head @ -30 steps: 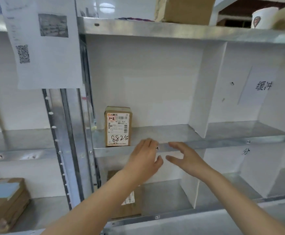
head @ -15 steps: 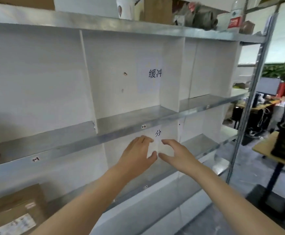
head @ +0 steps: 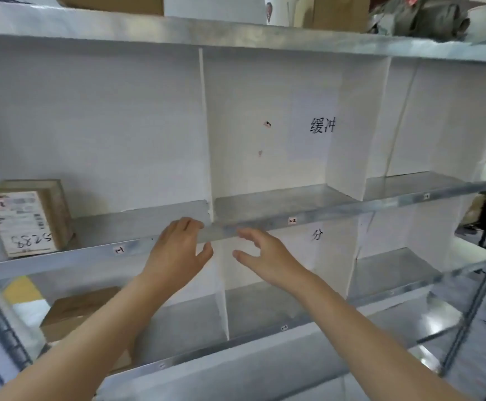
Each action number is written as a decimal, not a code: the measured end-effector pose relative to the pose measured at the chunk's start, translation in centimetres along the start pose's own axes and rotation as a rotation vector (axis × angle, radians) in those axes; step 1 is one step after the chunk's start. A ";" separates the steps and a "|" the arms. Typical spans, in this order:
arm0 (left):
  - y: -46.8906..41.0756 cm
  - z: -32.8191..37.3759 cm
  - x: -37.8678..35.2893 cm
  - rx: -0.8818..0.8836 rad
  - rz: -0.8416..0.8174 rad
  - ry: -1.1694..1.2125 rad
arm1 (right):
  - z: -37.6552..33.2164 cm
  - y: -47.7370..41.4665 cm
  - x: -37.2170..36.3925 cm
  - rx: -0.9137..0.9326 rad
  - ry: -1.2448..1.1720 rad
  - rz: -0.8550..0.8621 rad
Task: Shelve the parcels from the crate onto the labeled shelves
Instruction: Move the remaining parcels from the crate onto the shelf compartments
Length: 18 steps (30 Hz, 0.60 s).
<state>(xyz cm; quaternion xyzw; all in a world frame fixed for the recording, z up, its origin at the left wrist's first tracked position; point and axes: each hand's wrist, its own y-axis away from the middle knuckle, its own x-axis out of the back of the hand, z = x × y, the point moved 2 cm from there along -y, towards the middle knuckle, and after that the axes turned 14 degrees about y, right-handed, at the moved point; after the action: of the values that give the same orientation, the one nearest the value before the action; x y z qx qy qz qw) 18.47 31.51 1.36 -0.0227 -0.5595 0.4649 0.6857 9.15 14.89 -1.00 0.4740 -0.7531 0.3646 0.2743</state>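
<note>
Parcel [head: 24, 218] with a blurred handwritten number stands upright at 9 o'clock on the middle shelf [head: 279, 201], close to the frame's left edge. From it toward 3 o'clock, open shelf runs to the white divider [head: 205, 125]. Left hand [head: 178, 250] and right hand [head: 262, 256] hover near each other at the shelf's front lip, fingers loosely spread, holding nothing; contact with the lip is unclear. At 7 o'clock a second parcel [head: 74, 312] lies on the lower shelf [head: 259, 311], partly hidden by the left forearm.
</note>
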 end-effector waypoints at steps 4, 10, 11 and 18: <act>3.0 -7.2 8.2 0.220 0.148 -0.101 | -9.1 -5.2 -5.7 0.155 -0.122 -0.097; 8.6 -15.7 18.2 0.429 0.310 -0.232 | -22.6 -10.1 -14.5 0.316 -0.262 -0.315; 9.2 -16.8 19.0 0.453 0.317 -0.226 | -23.8 -11.0 -15.6 0.326 -0.268 -0.314; 8.3 -20.2 19.3 0.403 0.324 -0.114 | -25.6 -17.0 -19.3 0.039 -0.340 -0.320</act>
<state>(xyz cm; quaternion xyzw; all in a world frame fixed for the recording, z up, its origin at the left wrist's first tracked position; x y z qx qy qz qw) 28.23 58.86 3.63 0.0514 -0.4824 0.6714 0.5603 34.13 40.67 4.20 0.6473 -0.6965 0.2458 0.1885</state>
